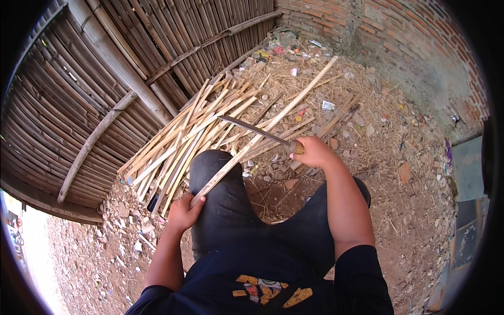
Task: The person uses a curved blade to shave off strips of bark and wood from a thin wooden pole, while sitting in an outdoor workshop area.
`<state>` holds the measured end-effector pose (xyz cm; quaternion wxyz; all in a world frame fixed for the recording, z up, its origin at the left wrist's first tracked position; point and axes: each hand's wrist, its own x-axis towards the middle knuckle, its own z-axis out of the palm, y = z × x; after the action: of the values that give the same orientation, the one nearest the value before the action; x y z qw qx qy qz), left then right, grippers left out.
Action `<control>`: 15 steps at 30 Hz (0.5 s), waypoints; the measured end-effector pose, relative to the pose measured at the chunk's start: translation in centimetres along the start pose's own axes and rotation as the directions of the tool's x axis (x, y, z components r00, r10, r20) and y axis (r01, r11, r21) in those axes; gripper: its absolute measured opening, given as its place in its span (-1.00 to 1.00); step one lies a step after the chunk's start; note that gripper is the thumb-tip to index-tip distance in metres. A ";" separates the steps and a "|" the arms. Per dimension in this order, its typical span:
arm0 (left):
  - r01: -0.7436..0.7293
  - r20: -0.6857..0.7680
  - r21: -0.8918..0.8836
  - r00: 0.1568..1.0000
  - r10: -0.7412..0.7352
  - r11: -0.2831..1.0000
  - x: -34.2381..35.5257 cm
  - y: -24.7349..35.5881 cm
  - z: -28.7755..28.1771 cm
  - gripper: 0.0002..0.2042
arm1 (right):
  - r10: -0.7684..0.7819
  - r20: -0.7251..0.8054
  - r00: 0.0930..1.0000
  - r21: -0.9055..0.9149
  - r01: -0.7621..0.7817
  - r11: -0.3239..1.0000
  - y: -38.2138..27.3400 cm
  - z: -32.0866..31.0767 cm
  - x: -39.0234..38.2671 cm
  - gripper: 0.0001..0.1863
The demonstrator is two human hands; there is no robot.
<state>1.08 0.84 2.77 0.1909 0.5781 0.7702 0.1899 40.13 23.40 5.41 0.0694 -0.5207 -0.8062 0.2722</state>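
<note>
My left hand (pixel 185 211) is closed round the near end of a long pale wooden strip (pixel 283 112). The strip crosses my left thigh and runs away from me toward the far right. In my right hand (pixel 313 153) is the wooden handle of a machete (pixel 255 129). Its dark blade points to the left and lies across the strip; whether it touches the wood I cannot tell. Beyond my left knee lies a loose pile of similar strips (pixel 207 118) on the ground.
A wall of upright bamboo poles (pixel 173 37) stands at the left, with a thick post (pixel 118 60). A brick wall (pixel 388 31) closes the far right. Straw, stones and litter cover the dirt ground (pixel 388 220). Grey panels (pixel 468 168) stand at the right edge.
</note>
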 end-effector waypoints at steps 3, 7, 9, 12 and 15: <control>-0.007 -0.003 0.005 1.000 0.007 1.000 0.1 0.0 0.1 -0.45 | 0.007 0.005 1.000 0.005 -0.007 1.000 0.0 0.0 0.0 -0.44; -0.004 -0.005 0.005 1.000 0.004 1.000 0.1 0.0 0.1 -0.45 | -0.013 -0.019 1.000 0.001 0.013 1.000 0.0 -0.1 -0.2 -0.44; -0.001 -0.004 -0.002 1.000 0.001 1.000 0.1 0.1 0.1 -0.46 | -0.017 -0.023 1.000 0.003 0.017 1.000 0.0 -0.1 -0.2 -0.44; 0.002 -0.003 -0.010 1.000 -0.002 1.000 0.1 0.1 0.1 -0.46 | 0.004 -0.004 1.000 0.019 -0.004 1.000 -0.5 -0.3 -0.4 -0.44; -0.004 -0.011 -0.009 1.000 0.004 1.000 0.0 0.1 0.1 -0.46 | 0.019 0.007 1.000 0.038 -0.019 0.999 -0.6 -0.3 -0.4 -0.45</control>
<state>1.19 0.90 2.72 0.1890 0.5779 0.7692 0.1967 39.98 23.02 6.05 0.0740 -0.5258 -0.7962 0.2901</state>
